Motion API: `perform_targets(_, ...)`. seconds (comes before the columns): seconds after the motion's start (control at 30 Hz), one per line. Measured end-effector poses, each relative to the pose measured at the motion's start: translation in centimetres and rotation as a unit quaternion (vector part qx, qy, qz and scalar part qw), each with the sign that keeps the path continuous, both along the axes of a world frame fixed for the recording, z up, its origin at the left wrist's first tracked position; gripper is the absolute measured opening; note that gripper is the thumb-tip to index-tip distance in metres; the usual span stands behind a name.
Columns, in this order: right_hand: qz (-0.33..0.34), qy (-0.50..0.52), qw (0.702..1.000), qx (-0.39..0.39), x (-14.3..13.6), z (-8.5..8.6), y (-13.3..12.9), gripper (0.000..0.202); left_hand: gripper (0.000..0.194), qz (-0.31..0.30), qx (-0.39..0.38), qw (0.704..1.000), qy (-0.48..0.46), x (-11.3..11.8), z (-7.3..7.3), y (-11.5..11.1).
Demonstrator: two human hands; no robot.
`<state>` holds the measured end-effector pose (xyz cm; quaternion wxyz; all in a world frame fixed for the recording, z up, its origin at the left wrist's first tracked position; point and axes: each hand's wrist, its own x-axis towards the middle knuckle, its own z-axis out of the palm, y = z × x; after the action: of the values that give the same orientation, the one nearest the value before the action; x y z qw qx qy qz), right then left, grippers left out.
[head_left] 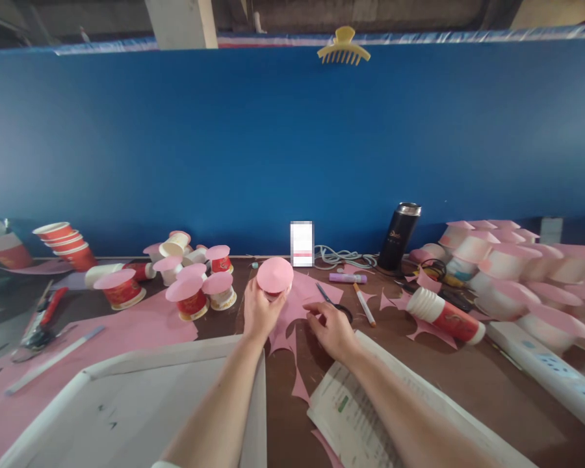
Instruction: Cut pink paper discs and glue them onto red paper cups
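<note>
My left hand (263,311) is wrapped round a paper cup, mostly hidden by my fingers, with a round pink paper disc (275,275) on top. Lower and to the right, my right hand (332,330) hovers over or rests on the table, its fingers loosely bent and apart, nothing visible in them. Beside its knuckles lie scissors (324,292), their dark handles partly behind the hand. Pink paper with cut edges (299,296) spreads between both hands. An orange-and-white marker (364,304) and a purple tube (348,278) lie just beyond the scissors.
Several disc-topped cups (188,296) stand left; many more white ones (509,260) crowd the right. A black thermos (400,237), stacked cups (446,316), a power strip (548,364), a printed sheet (344,406) and a white tray (175,354) surround my arms. A phone (302,244) leans on the blue wall.
</note>
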<state>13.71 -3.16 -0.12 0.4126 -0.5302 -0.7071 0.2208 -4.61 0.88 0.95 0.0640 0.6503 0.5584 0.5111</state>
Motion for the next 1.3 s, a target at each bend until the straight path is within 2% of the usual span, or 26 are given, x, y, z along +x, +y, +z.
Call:
perform_targets(0.23, 0.003, -0.008, 1.0, 0.009, -0.1, -0.3, 0.1, 0.025, 0.06, 0.077, -0.037, 0.996, -0.022, 0.3, 0.3, 0.1)
perform_targets(0.37, 0.009, -0.019, 1.0, 0.015, -0.2, -0.2, 0.1, 0.024, 0.061, 0.095, -0.063, 0.993, -0.01, 0.4, 0.3, 0.1)
perform_targets(0.6, 0.038, -0.032, 0.998, 0.024, -0.4, -0.2, -0.2, 0.022, 0.059, 0.114, -0.075, 0.991, 0.011, 0.2, 0.0, 0.3)
perform_targets(0.9, 0.077, -0.089, 0.992, 0.041, -0.9, -0.6, -0.2, 0.021, 0.053, 0.136, -0.049, 0.989, 0.014, 0.0, -0.8, 0.9)
perform_targets(1.3, 0.077, -0.115, 0.989, 0.045, -0.8, -0.4, -0.3, 0.022, 0.058, 0.132, -0.022, 0.991, 0.004, 0.1, -1.4, 1.3)
